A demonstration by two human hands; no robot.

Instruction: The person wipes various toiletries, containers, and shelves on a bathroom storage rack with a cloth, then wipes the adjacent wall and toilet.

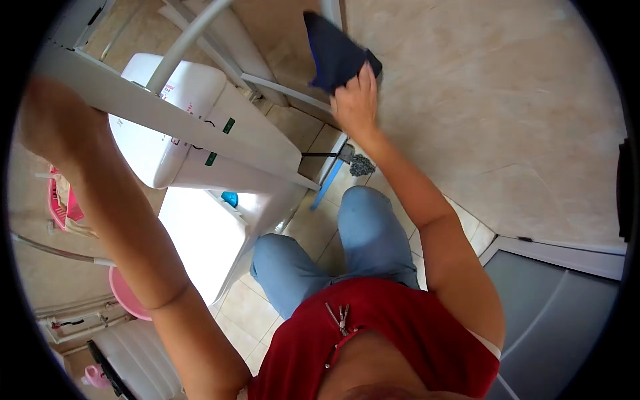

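In my right hand (357, 100) is a dark navy cloth (337, 57), pinched by the fingers and pressed flat against the beige marbled wall (467, 100). The cloth's upper end lies beside a white vertical frame. My left arm reaches up along the left side, and my left hand (60, 123) is at the left end of a white metal bar (180, 123). Its fingers are dark, blurred and partly cut off by the view's edge, so their grip does not show.
Behind the bar stand a white tank (177, 100) with green labels and a white toilet lid (200, 233). A blue-handled brush (328, 183) and a grey clump (361, 165) are low by the wall. Left are a pink basket (60, 207) and pink basin (127, 293); right, a grey door panel (560, 320).
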